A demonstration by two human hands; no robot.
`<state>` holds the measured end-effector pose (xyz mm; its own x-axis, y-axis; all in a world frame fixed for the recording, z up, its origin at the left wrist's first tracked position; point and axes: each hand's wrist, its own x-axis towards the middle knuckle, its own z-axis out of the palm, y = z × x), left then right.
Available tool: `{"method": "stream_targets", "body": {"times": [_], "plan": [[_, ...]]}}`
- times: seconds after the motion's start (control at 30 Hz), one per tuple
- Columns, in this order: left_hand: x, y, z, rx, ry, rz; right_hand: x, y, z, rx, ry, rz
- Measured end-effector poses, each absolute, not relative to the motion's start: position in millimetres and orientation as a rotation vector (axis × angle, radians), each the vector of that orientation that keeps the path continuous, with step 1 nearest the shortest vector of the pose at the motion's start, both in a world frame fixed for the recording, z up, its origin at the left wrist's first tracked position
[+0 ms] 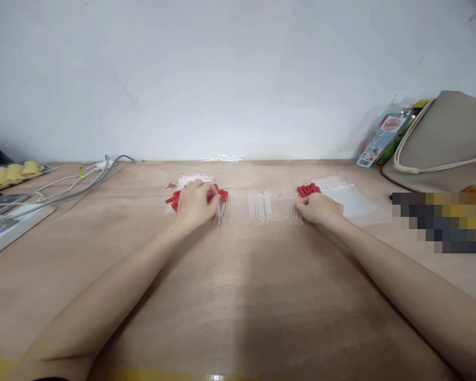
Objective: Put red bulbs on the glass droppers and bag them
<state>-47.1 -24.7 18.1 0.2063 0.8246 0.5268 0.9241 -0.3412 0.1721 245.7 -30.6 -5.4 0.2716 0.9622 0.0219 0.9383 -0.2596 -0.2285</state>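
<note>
Both my arms reach far across a wooden table (238,296). My left hand (196,203) lies curled over a bunch of clear droppers with red bulbs (221,197), on top of a clear plastic bag (190,181). My right hand (319,208) rests closed over a second bunch of red-bulbed droppers (308,189) beside another clear zip bag (351,201). Between the hands lies a row of clear dropper tubes (262,207), tips pointing inward.
A grey tote bag (444,143) and a printed packet (383,137) stand at the right against the white wall. Left are white cables (87,177), a power strip (11,225) and a tray of yellow pieces (11,172). A blurred patch (440,219) sits at right.
</note>
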Motion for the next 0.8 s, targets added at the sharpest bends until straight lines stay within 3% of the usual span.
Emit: {"method": "stream_targets", "body": {"times": [0.43,0.8], "plan": [[-96,5,33,-2.326,-2.014,-0.38,225,-51,-7,-1.958,-1.752,-0.038],[-94,4,29,-2.312,-2.025,-0.369,214,-61,-33,-1.521,-1.875,-0.217]]}}
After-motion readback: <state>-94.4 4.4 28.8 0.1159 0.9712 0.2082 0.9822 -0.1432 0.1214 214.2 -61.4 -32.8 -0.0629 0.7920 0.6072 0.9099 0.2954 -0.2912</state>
